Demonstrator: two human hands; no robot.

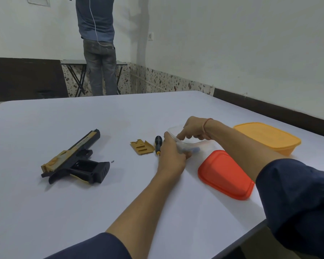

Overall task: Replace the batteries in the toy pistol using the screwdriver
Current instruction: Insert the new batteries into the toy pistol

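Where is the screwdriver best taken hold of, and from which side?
Take the screwdriver by its thick black handle, the far end; the thin shaft points toward the person. It lies flat: come from above and pinch across the handle, between the gold cover and the left hand holding the clear container.

Nothing here can be read. The gold strip along the top of the toy pistol (77, 156) carries a dark line of marking, but it is too blurred and small to make out. There are no legible labels, brand names or numbers on anything else lying on the table (45, 202).
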